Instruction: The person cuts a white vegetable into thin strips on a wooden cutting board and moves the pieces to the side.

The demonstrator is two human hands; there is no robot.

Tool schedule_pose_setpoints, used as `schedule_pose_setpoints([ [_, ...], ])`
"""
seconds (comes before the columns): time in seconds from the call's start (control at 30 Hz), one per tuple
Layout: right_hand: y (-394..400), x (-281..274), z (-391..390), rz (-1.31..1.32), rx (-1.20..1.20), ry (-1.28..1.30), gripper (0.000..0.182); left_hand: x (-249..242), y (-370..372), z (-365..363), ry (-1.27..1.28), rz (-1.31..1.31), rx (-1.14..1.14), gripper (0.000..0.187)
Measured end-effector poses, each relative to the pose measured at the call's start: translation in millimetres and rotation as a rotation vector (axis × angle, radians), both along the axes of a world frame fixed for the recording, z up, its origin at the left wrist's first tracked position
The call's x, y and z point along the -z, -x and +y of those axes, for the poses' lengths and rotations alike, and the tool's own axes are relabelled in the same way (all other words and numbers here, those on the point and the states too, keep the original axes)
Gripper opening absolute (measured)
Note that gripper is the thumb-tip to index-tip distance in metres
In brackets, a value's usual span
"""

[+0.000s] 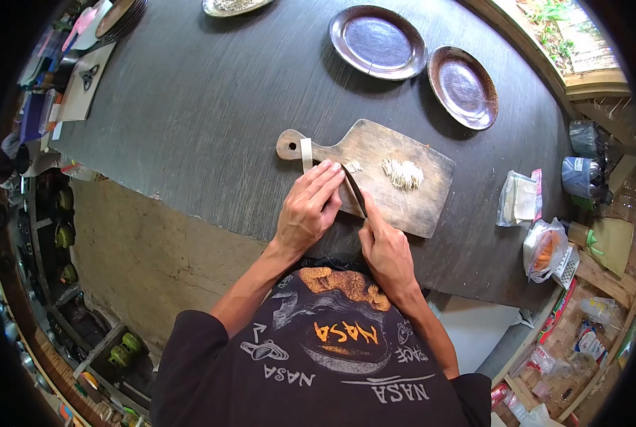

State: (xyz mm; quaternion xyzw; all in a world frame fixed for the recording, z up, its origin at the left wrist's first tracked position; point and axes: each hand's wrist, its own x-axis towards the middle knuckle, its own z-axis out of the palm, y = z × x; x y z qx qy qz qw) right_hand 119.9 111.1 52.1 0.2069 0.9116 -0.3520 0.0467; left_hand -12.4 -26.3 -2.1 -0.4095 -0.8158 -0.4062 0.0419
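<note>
A wooden cutting board (396,206) with a round-holed handle lies near the table's front edge. My left hand (311,203) presses down on its left part, fingers bunched together over a flat pale strip (306,153), whose far end sticks out across the board handle. My right hand (389,249) is closed around the handle of a knife (355,191). Its dark blade slants up beside my left fingertips. A few thin pale slivers (353,166) lie just right of the blade. Farther right on the board is a small pile of pale shreds (403,174).
Two dark oval plates (338,39) (437,89) stand beyond the board. A dish of pale shreds (236,6) is at the far edge of view. Plastic bags (518,199) (543,249) lie at the table's right side. A dark tub (581,176) stands past them.
</note>
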Motion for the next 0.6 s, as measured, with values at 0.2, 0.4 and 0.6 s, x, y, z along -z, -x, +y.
schedule_pose_setpoints([
  [0.2,-12.5,-3.5,3.3,-0.018,-0.003,0.008,0.066,-0.4,2.6,-0.9,0.008,0.017,0.003,0.037],
  [0.4,-12.4,0.5,3.8,-0.001,-0.012,0.053,0.067,0.0,-2.2,-0.5,0.008,0.039,-0.02,0.038],
  [0.6,-3.8,4.7,1.2,0.031,-0.001,0.022,0.067,0.1,-0.8,-1.2,-0.001,0.032,-0.015,0.037],
])
